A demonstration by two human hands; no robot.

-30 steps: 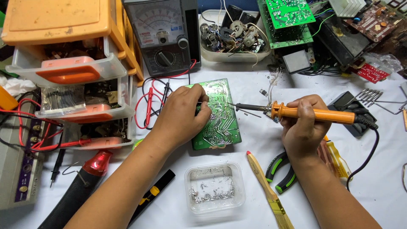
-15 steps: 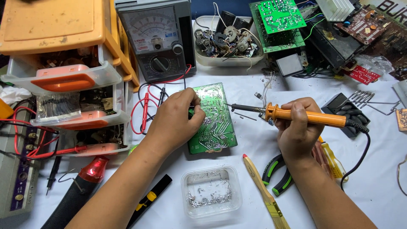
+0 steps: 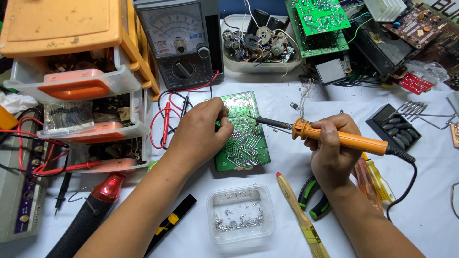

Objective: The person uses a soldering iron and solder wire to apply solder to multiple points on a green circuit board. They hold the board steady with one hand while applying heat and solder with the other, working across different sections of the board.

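Observation:
A green circuit board [image 3: 244, 138] lies solder side up on the white table, near the middle. My left hand [image 3: 198, 136] rests on the board's left edge, fingers pinched together over it; what they pinch is too small to tell. My right hand [image 3: 332, 148] grips the orange handle of a soldering iron [image 3: 334, 136]. Its dark tip hovers over the upper part of the board, just right of my left fingertips. The iron's black cord trails off to the right.
An analog multimeter [image 3: 179, 40] with red and black leads stands behind the board. Orange parts drawers [image 3: 71, 76] fill the left. A clear tub of solder scraps [image 3: 240, 215], a brush [image 3: 301, 217], pliers [image 3: 311, 198] and screwdrivers [image 3: 373, 179] lie in front. More boards are at the back right.
The view has shifted slightly. My right hand and the iron sit a little lower with the tip still over the board; my left hand stays on the board's left edge.

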